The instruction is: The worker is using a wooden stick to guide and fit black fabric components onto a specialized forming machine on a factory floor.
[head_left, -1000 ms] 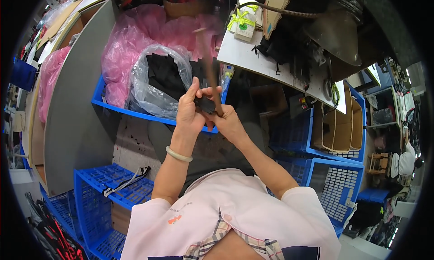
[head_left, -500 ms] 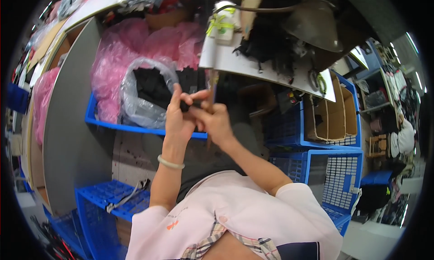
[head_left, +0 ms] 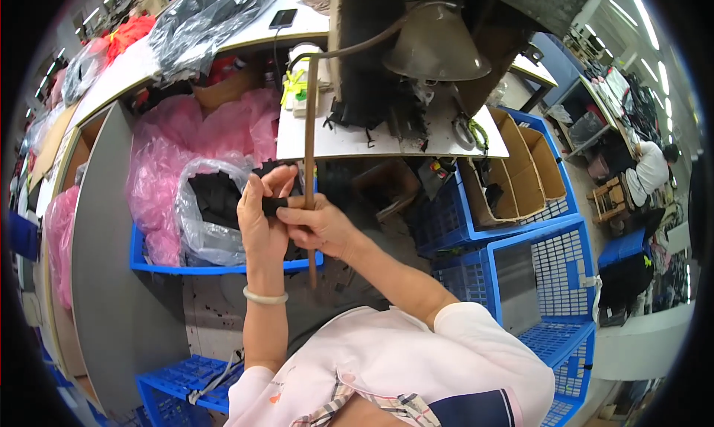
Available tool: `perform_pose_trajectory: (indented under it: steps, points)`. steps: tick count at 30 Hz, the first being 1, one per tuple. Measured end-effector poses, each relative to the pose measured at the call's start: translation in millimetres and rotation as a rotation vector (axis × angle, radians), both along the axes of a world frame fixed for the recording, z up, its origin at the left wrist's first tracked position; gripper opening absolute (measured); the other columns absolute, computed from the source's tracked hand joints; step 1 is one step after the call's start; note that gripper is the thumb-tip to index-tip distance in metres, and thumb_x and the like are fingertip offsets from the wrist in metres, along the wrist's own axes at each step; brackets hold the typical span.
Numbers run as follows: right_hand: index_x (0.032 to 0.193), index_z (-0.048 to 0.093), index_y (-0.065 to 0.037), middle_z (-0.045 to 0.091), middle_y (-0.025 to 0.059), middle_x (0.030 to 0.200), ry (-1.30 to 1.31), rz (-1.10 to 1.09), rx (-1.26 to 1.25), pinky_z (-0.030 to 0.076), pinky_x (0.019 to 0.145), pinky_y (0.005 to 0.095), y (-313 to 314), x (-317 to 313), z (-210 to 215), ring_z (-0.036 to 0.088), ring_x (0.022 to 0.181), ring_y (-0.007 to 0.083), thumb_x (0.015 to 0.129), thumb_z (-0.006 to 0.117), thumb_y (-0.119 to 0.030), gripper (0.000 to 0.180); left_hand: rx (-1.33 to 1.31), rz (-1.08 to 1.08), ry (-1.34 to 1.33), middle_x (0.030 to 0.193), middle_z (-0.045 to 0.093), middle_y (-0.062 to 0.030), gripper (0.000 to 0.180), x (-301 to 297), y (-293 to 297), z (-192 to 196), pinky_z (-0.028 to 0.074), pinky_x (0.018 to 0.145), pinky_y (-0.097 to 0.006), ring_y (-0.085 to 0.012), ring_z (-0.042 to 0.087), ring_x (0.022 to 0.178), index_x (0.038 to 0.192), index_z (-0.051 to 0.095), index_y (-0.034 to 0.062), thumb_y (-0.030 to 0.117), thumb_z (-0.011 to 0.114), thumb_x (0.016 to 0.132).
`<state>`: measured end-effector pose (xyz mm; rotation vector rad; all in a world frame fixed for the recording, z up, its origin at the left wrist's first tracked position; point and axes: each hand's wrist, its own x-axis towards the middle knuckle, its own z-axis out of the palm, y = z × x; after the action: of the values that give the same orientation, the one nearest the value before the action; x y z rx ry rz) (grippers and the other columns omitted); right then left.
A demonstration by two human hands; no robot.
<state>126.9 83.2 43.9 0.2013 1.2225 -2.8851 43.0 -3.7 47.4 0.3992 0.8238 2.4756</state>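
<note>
My left hand and my right hand meet in front of my chest and pinch a small black piece between their fingers. A thin brown rod runs down just beside the right hand's fingers; whether a finger touches it I cannot tell. It curves up to a dull metal lamp shade above a white worktable. A pale bangle sits on my left wrist.
A clear bag of black pieces and pink bags fill a blue crate at left. Blue crates and cardboard boxes stand right. Scissors lie on the worktable. Another person sits far right.
The view has tilted up, showing the lamp and upper shelf. Both hands have stayed together on the black piece and sit a little higher and nearer the rod.
</note>
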Motion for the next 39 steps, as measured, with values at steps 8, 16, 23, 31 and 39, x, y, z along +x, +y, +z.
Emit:
perform_pose_trajectory:
  steps: [8, 16, 23, 31, 39]
  points:
    - [0.085, 0.063, -0.001, 0.054, 0.0023, 0.056, 0.115, -0.045, 0.952, 0.043, 0.050, 0.0246, 13.2, 2.0, -6.9, 0.053, 0.048, 0.0109, 0.092, 0.056, -0.019, 0.020, -0.232, -0.134, -0.212, 0.091, 0.066, -0.0220, 0.047, 4.1, 4.1, -11.2, 0.053, 0.065, -0.032, -0.0255, 0.063, 0.089, 0.060, 0.041, 0.0111, 0.044, 0.053, 0.091]
    - [0.073, 0.060, 0.003, 0.049, 0.0059, 0.047, 0.146, 0.588, -0.340, 0.021, 0.030, 0.0188, -2.1, 10.9, -16.7, 0.025, 0.028, 0.0038, 0.100, 0.037, -0.037, 0.054, 0.119, -0.355, 0.046, 0.126, 0.051, -0.0279, 0.036, 5.3, -3.9, -5.4, 0.029, 0.106, -0.047, -0.0322, 0.046, 0.124, 0.062, 0.045, 0.0081, 0.027, 0.048, 0.092]
    - [0.074, 0.053, -0.005, 0.060, 0.0170, 0.056, 0.109, 0.487, -0.511, 0.021, 0.027, 0.0188, -8.6, -7.7, -25.2, 0.025, 0.026, 0.0043, 0.101, 0.035, -0.037, 0.045, -0.133, -0.286, 0.067, 0.129, 0.051, -0.0219, 0.036, 3.1, -6.0, -8.9, 0.031, 0.104, -0.042, -0.0285, 0.046, 0.123, 0.069, 0.054, 0.0079, 0.033, 0.048, 0.094]
    - [0.073, 0.059, -0.006, 0.054, 0.0066, 0.051, -0.098, -0.095, 0.013, 0.019, 0.032, 0.0217, 2.4, 5.1, 1.5, 0.032, 0.031, 0.0054, 0.089, 0.060, -0.018, 0.020, 0.198, -0.094, -0.276, 0.070, 0.052, -0.0069, 0.046, 7.5, 7.7, -10.6, 0.045, 0.091, -0.041, -0.0236, 0.056, 0.083, 0.063, 0.039, 0.0120, 0.046, 0.058, 0.088]
    - [0.093, 0.068, -0.001, 0.062, 0.0054, 0.063, 0.116, -0.488, 0.981, 0.044, 0.051, 0.0249, -8.3, 6.1, -24.3, 0.058, 0.053, 0.0122, 0.083, 0.064, -0.009, 0.013, 0.012, -0.048, -0.518, 0.052, 0.043, 0.0004, 0.035, 1.5, 4.4, -0.1, 0.046, 0.089, -0.039, -0.0162, 0.050, 0.054, 0.064, 0.046, 0.0135, 0.033, 0.065, 0.087]
